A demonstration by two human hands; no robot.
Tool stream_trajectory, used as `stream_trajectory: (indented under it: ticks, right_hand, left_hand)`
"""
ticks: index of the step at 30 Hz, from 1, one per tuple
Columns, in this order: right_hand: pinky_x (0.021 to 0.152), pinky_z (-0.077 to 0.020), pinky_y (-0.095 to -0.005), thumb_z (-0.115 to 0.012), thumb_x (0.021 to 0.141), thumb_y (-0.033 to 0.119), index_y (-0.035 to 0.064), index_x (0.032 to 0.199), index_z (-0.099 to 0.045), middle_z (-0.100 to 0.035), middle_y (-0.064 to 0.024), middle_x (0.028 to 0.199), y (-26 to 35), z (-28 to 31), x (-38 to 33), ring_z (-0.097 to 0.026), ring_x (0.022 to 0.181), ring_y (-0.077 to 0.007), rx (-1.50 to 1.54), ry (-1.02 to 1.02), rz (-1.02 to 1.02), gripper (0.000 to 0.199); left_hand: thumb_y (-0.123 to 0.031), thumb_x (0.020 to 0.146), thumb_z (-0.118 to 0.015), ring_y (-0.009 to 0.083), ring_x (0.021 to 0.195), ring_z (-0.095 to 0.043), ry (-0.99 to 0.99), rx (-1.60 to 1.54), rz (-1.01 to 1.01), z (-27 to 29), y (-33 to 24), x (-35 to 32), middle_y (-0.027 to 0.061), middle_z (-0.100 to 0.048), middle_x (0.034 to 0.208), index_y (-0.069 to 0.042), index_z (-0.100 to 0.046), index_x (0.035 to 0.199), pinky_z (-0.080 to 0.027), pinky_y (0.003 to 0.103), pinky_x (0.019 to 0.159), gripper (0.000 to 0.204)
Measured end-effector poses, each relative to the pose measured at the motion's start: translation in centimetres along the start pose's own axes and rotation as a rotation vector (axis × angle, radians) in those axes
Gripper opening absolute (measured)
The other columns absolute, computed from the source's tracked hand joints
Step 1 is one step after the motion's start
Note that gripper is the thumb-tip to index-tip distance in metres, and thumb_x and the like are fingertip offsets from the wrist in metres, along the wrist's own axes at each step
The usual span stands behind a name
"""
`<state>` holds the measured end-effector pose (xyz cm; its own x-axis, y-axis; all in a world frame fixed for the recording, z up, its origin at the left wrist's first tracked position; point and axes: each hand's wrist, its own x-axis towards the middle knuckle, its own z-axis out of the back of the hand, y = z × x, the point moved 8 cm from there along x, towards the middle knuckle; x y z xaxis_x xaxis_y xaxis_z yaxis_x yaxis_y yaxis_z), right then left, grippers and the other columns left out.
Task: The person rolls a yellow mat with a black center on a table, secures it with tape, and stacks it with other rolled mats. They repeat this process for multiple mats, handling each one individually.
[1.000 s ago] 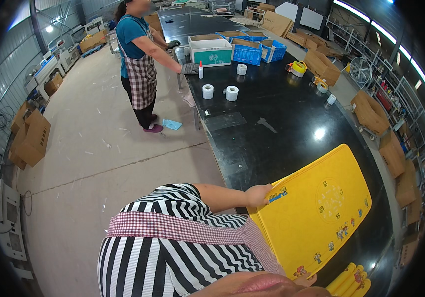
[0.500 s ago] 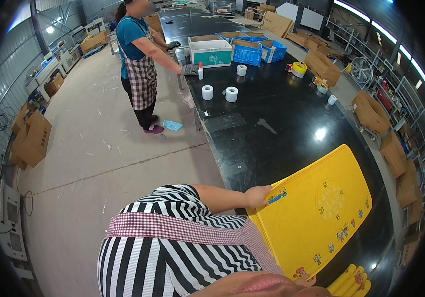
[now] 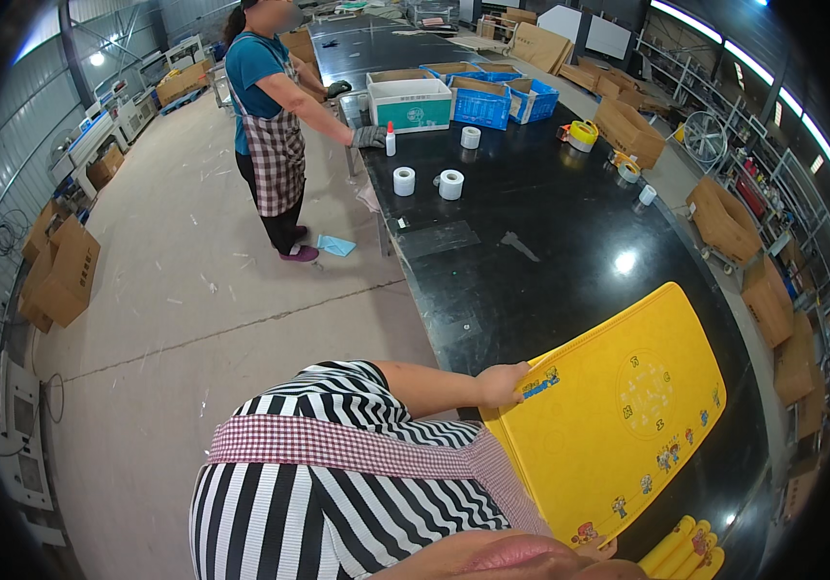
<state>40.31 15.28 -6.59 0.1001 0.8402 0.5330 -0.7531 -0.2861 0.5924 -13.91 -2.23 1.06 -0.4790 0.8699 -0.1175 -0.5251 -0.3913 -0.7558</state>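
Note:
A flat yellow printed mat (image 3: pixel 589 435) with rounded corners, a ring design and small cartoon figures along its edge lies tilted over the black table in front of me. It looks layered along its left edge. My left hand (image 3: pixel 503 385) is closed on that edge near the upper left corner, beside a blue printed patch. At the mat's near corner, low in the picture, a little of my right hand (image 3: pixel 600 549) shows, its fingers against the mat's edge. Most of that hand is hidden. Several rolled yellow pieces (image 3: pixel 683 549) lie to the right of it.
Along the black table (image 3: pixel 560 227) stand white label rolls (image 3: pixel 451 185), a red-capped bottle (image 3: pixel 391 139), a green-and-white box (image 3: pixel 410 102), blue boxes (image 3: pixel 482 101) and yellow tape (image 3: pixel 582 135). A co-worker in a checked apron (image 3: pixel 275 159) stands at the table's left side. Cardboard boxes (image 3: pixel 724 217) line the right.

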Motion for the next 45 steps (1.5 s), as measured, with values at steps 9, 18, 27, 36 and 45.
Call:
stream_trajectory:
  ticks: [9, 18, 27, 36, 45]
  right_hand:
    - [0.074, -0.0604, -0.0406, -0.068, 0.099, 0.025, -0.0021, 0.122, -0.064, -0.071, -0.0192, 0.105, -0.5, -0.1, 0.1, -0.07, 0.086, -0.031, 0.023, 0.008, -0.023, 0.036]
    - [0.064, -0.0602, -0.039, -0.063, 0.101, 0.018, -0.0021, 0.129, -0.059, -0.07, -0.0205, 0.097, -1.9, -0.7, 0.1, -0.071, 0.076, -0.0291, 0.092, 0.042, -0.042, 0.034]
    - [0.076, -0.0613, -0.0413, -0.068, 0.098, 0.024, -0.0005, 0.124, -0.064, -0.071, -0.0201, 0.109, -0.7, -0.1, 0.0, -0.071, 0.091, -0.031, 0.058, 0.046, -0.103, 0.036]
    - [0.084, -0.0568, -0.0448, -0.063, 0.099, 0.049, 0.0034, 0.118, -0.069, -0.071, -0.0172, 0.11, 0.7, 0.5, 0.0, -0.069, 0.096, -0.0355, -0.055, -0.028, 0.026, 0.05]
    - [0.084, -0.0573, -0.0446, -0.065, 0.099, 0.047, 0.0037, 0.119, -0.068, -0.072, -0.0166, 0.11, 0.5, 0.6, 0.1, -0.069, 0.096, -0.0358, -0.078, -0.016, 0.002, 0.047]
  left_hand:
    - [-0.024, 0.088, -0.079, 0.041, 0.111, -0.068, 0.009, -0.022, 0.015, 0.3, -0.2, -0.3, 0.0246, -0.071, 0.118, -0.002, -0.052, 0.131, -0.054, 0.048, 0.093, 0.055]
    - [-0.024, 0.088, -0.079, 0.0414, 0.111, -0.068, 0.019, -0.01, 0.01, -0.1, 0.0, 0.1, 0.0247, -0.07, 0.117, -0.002, -0.052, 0.129, -0.054, 0.048, 0.093, 0.054]
    - [-0.024, 0.088, -0.08, 0.0416, 0.111, -0.068, 0.019, -0.006, 0.019, -0.1, 0.2, 0.1, 0.0252, -0.07, 0.117, -0.002, -0.052, 0.129, -0.054, 0.048, 0.093, 0.055]
    - [-0.024, 0.087, -0.08, 0.0414, 0.11, -0.068, 0.014, -0.008, 0.02, 0.3, -0.1, -0.1, 0.0254, -0.071, 0.117, -0.002, -0.052, 0.13, -0.055, 0.048, 0.092, 0.056]
    - [-0.025, 0.086, -0.08, 0.042, 0.109, -0.068, 0.004, -0.02, -0.011, 0.1, 0.0, 0.0, 0.0251, -0.07, 0.116, -0.002, -0.052, 0.13, -0.055, 0.049, 0.092, 0.056]
